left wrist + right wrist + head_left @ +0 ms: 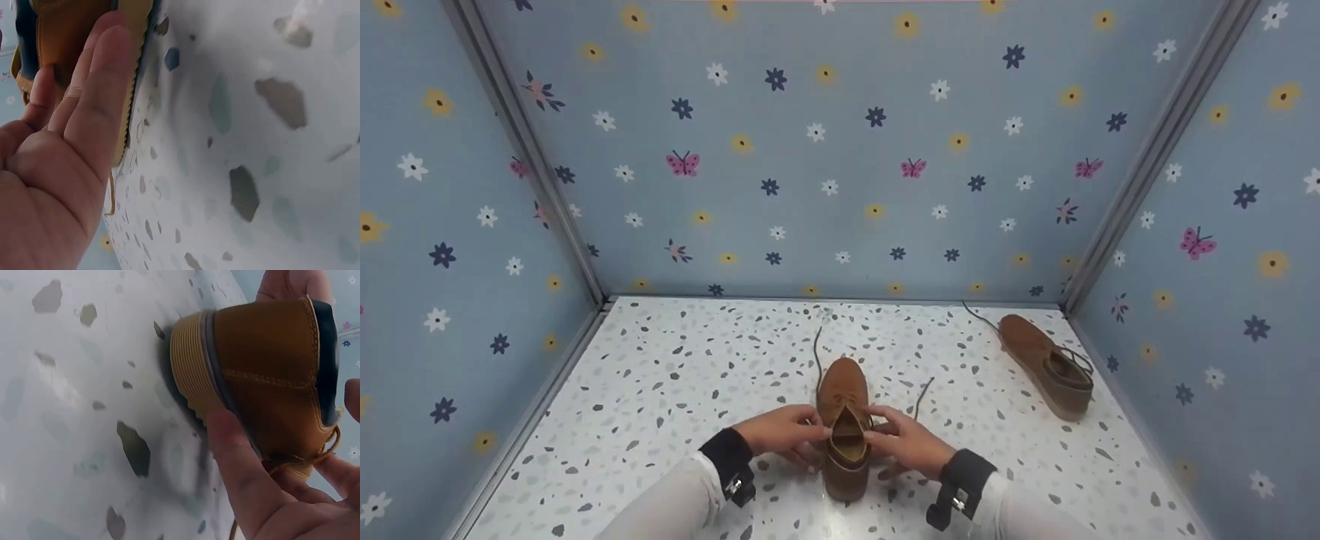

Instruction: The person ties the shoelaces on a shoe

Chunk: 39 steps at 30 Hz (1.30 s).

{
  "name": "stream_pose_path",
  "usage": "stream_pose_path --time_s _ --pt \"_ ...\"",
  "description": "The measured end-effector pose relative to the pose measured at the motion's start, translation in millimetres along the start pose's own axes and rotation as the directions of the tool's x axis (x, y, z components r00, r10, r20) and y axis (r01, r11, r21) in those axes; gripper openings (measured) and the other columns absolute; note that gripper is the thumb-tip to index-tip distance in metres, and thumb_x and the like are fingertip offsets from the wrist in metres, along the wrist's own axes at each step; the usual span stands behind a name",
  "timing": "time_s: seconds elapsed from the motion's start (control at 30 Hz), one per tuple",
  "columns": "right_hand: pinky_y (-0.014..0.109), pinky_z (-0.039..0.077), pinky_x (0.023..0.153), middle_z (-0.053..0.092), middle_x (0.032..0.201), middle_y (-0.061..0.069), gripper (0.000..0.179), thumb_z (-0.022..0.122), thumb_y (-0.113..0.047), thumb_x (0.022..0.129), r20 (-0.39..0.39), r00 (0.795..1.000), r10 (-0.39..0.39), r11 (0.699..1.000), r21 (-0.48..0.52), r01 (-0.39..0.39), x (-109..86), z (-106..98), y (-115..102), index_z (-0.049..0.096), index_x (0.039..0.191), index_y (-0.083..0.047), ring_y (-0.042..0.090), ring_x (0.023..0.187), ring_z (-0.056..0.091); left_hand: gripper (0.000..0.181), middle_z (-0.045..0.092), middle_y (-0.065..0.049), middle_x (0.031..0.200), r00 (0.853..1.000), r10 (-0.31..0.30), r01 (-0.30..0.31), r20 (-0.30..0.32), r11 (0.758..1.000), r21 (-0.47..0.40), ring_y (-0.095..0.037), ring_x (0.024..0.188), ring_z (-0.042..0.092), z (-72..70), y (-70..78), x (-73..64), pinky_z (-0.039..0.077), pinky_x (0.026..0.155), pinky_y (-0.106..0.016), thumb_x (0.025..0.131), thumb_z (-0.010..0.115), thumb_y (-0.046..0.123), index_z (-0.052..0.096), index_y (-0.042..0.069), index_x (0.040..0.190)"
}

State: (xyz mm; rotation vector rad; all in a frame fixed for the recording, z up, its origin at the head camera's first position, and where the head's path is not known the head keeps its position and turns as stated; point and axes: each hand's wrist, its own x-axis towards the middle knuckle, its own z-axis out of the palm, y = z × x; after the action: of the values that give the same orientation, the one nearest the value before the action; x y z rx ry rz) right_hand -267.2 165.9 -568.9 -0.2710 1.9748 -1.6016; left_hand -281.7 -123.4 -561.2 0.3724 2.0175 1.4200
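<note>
A brown lace-up shoe stands on the speckled surface, toe pointing away and its opening toward me. My left hand holds its left side, thumb at the collar and fingers laid along the outer wall. Opposite it, my right hand holds the right side, thumb near the opening's rim. In the left wrist view the left fingers lie nearly straight against the leather and sole edge. The right wrist view shows the heel and a fingertip at the ridged sole. Loose lace ends trail out on both sides.
A second brown shoe sits at the far right near the side panel, one lace stretched toward the back. Flower-patterned panels enclose the white speckled surface at the back, left and right.
</note>
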Motion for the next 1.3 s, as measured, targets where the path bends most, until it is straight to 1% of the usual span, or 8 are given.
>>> stream_pose_path --time_s 0.2,0.4,0.5,0.6,0.8,1.0,1.13,1.3 --pt "0.047 0.065 0.077 0.053 0.149 0.027 0.065 0.064 -0.039 0.104 -0.024 1.000 -0.005 0.994 -0.113 0.003 -0.8 -16 -4 0.039 0.158 -0.012 0.041 0.114 0.071 0.046 0.069 -0.028 0.114 0.995 -0.024 0.025 -0.096 1.000 0.003 -0.044 0.096 0.077 -9.7 5.2 10.5 0.065 0.080 -0.049 0.105 0.059 0.038 0.062 -0.007 0.114" --pt "0.042 0.063 0.070 0.064 0.127 0.019 0.053 0.063 -0.039 0.104 -0.156 0.987 -0.049 0.959 -0.282 0.003 3.7 -37 -6 0.053 0.143 -0.004 0.033 0.095 0.073 0.046 0.072 -0.027 0.108 0.971 -0.078 0.098 -0.228 0.992 0.078 -0.042 0.089 0.078 -13.6 11.2 25.9 0.065 0.074 -0.047 0.107 0.053 0.039 0.064 -0.006 0.112" --pt "0.039 0.061 0.067 0.069 0.111 0.015 0.041 0.063 -0.040 0.104 -0.228 0.972 -0.050 0.920 -0.390 -0.044 7.2 -47 -6 0.062 0.126 -0.005 0.027 0.084 0.072 0.048 0.074 -0.025 0.104 0.954 -0.103 0.140 -0.282 0.984 0.113 -0.041 0.087 0.079 -13.0 14.6 33.3 0.065 0.071 -0.046 0.107 0.051 0.040 0.068 -0.005 0.108" --pt "0.033 0.055 0.061 0.071 0.093 0.009 0.031 0.064 -0.039 0.103 -0.294 0.954 -0.057 0.855 -0.507 -0.105 11.5 -57 -5 0.067 0.107 -0.009 0.020 0.072 0.067 0.049 0.076 -0.025 0.100 0.942 -0.113 0.167 -0.315 0.974 0.151 -0.041 0.085 0.079 -11.9 17.7 38.9 0.065 0.067 -0.043 0.107 0.049 0.038 0.070 -0.006 0.103" --pt "0.028 0.041 0.055 0.060 0.070 -0.001 0.031 0.069 -0.037 0.099 -0.372 0.927 -0.054 0.732 -0.646 -0.217 17.4 -72 -3 0.065 0.080 -0.013 0.014 0.060 0.054 0.040 0.078 -0.025 0.092 0.943 -0.147 0.219 -0.299 0.950 0.222 -0.037 0.078 0.079 -9.7 21.5 42.5 0.063 0.065 -0.040 0.101 0.046 0.029 0.072 0.000 0.091" --pt "0.029 0.039 0.054 0.057 0.063 -0.002 0.043 0.068 -0.044 0.099 -0.395 0.917 0.043 0.655 -0.682 -0.325 24.7 -75 0 0.061 0.068 -0.015 0.016 0.058 0.051 0.037 0.075 -0.014 0.082 0.934 -0.188 0.259 -0.304 0.941 0.216 -0.017 0.059 0.066 -9.1 24.2 42.5 0.056 0.060 -0.032 0.097 0.049 0.029 0.073 0.002 0.091" --pt "0.029 0.038 0.052 0.052 0.059 -0.002 0.047 0.067 -0.046 0.097 -0.404 0.911 0.085 0.605 -0.705 -0.369 31.6 -76 4 0.055 0.063 -0.017 0.015 0.055 0.048 0.030 0.067 -0.005 0.071 0.929 -0.206 0.269 -0.308 0.946 0.179 -0.013 0.054 0.060 -6.6 24.8 42.1 0.052 0.056 -0.029 0.095 0.051 0.026 0.071 0.005 0.087" --pt "0.029 0.038 0.055 0.053 0.064 -0.001 0.041 0.070 -0.047 0.095 -0.430 0.894 0.127 0.579 -0.700 -0.419 35.9 -76 6 0.057 0.072 -0.015 0.016 0.059 0.049 0.031 0.074 -0.011 0.074 0.929 -0.190 0.262 -0.319 0.944 0.201 -0.015 0.055 0.062 -8.0 22.3 43.7 0.054 0.057 -0.031 0.094 0.052 0.024 0.073 0.000 0.092"
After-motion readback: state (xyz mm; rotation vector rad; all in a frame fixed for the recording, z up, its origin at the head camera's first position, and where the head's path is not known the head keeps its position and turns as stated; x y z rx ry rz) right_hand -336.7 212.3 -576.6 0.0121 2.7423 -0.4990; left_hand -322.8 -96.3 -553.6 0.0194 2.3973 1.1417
